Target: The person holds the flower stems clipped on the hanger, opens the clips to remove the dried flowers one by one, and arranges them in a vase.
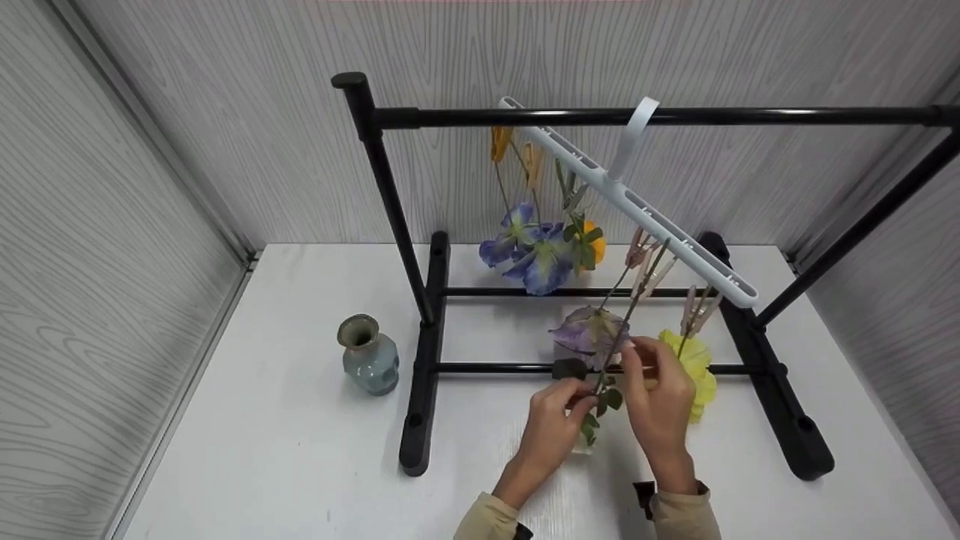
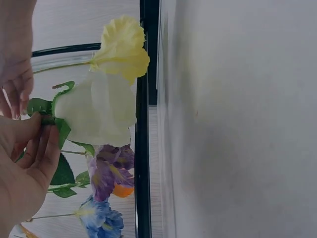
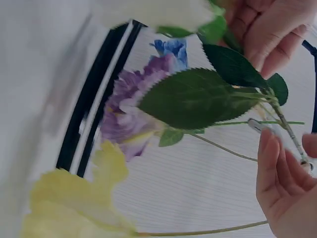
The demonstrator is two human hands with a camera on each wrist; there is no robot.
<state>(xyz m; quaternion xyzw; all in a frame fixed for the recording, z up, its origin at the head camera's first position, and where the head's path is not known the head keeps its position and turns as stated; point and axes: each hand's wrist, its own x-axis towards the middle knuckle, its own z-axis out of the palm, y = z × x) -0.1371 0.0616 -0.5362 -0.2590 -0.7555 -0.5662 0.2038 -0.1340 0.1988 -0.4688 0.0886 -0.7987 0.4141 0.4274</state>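
Note:
Below the hanger's near end, my left hand pinches the stem of a white rose between thumb and fingers, right behind its green base. The bloom hangs downward, mostly hidden by leaves in the head view. Its stem slants up toward the hanger. My right hand is higher on this stem, fingers loosely bent beside it, with space between thumb and fingers in the right wrist view. Dark green leaves spread between the hands. A purple flower hangs just behind, and a yellow flower beside my right hand.
A white hanger hooks over the top bar of a black rack. Clothespins hold flowers beneath it, with blue and orange ones toward the back. A blue-grey vase stands left of the rack.

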